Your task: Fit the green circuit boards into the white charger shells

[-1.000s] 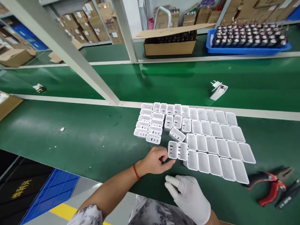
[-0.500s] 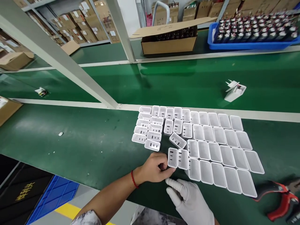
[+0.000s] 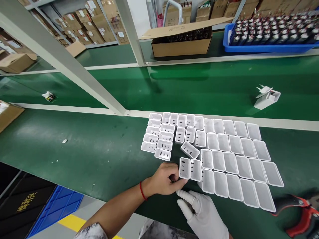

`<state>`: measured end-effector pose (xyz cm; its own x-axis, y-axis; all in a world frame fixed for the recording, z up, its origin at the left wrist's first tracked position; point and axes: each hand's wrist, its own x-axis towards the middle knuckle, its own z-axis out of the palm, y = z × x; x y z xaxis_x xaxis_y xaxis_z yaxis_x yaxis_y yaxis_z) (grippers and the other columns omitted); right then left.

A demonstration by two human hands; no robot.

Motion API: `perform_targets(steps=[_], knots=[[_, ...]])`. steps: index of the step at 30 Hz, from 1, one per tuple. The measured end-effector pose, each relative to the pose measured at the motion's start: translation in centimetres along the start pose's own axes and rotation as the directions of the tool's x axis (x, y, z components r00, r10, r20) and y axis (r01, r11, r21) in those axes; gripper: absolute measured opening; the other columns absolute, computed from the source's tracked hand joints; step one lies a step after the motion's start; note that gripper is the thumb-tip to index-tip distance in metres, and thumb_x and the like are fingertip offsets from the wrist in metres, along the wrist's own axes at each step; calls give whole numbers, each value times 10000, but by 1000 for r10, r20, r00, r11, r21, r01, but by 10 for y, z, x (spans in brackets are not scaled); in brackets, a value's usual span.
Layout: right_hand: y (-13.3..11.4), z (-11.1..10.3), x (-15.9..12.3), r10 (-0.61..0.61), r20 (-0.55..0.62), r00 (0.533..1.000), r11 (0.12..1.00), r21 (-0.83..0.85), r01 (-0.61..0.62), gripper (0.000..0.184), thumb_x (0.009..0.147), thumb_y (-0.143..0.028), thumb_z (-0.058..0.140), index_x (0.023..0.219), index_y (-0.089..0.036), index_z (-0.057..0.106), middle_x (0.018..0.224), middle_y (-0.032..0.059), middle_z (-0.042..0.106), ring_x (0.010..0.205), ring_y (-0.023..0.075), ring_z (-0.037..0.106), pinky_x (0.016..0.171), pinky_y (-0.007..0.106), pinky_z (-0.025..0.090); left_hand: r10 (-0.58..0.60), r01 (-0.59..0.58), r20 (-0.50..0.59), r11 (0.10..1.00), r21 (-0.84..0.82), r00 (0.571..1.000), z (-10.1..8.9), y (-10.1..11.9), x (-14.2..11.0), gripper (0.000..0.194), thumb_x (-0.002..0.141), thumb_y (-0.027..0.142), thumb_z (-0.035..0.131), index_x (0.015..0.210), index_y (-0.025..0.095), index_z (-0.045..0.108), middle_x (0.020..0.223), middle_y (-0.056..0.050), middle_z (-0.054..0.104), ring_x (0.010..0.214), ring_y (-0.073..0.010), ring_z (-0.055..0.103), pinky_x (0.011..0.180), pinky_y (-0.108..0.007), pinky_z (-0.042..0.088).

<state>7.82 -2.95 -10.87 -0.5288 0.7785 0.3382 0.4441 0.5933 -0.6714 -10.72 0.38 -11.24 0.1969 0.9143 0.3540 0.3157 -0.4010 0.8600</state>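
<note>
Several open white plastic charger shells (image 3: 224, 156) stand in tight rows on the green bench. My bare left hand (image 3: 165, 181), a red string at its wrist, is curled up against the nearest shell (image 3: 184, 168) at the front left of the block. Its thumb and fingertips pinch that shell's lower left edge. My right hand (image 3: 201, 212), in a white glove, lies just below it with the fingers stretched out to the left, touching the left thumb and holding nothing. One shell (image 3: 190, 149) lies tilted among the rows.
Red-handled pliers (image 3: 302, 215) lie at the right front. A loose white charger (image 3: 266, 97) sits on the green belt behind. A grey frame post (image 3: 74, 68) slants across the left. An open cardboard box (image 3: 181, 41) and a blue tray of parts (image 3: 269, 36) stand at the back.
The loose charger on the belt has travelled to the right. My gloved right hand has moved up against the left hand. The left hand has stayed at the same shell.
</note>
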Motion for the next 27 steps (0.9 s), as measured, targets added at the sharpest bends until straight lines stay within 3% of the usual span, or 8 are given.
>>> perform_targets(steps=[21, 24, 27], knots=[[-2, -1, 1, -8, -8, 1000, 1000, -2, 8, 254, 1026, -217, 427, 1065, -210, 678, 731, 9, 733, 591, 155, 703, 554, 271, 538, 31, -31, -60, 1000, 4, 998, 3, -1, -3, 407, 830, 233, 665, 616, 215, 319, 502, 86, 356, 466, -65, 364, 456, -205, 294], [-2, -1, 3, -18, -13, 1000, 1000, -10, 18, 250, 1023, -209, 425, 1055, -208, 673, 732, 7, 736, 584, 156, 701, 544, 274, 534, 7, -4, -89, 1000, 29, 996, 3, -1, -6, 344, 803, 248, 699, 693, 219, 375, 537, 96, 397, 451, -53, 364, 441, -193, 290], [-4, -2, 7, -22, -29, 999, 1000, -2, 22, 243, 1020, -195, 423, 1035, -208, 665, 732, 6, 739, 574, 151, 697, 537, 268, 525, -19, 23, -99, 999, 38, 995, 5, -2, -9, 303, 785, 263, 728, 976, 207, 501, 592, 102, 476, 450, -54, 438, 434, -167, 334]])
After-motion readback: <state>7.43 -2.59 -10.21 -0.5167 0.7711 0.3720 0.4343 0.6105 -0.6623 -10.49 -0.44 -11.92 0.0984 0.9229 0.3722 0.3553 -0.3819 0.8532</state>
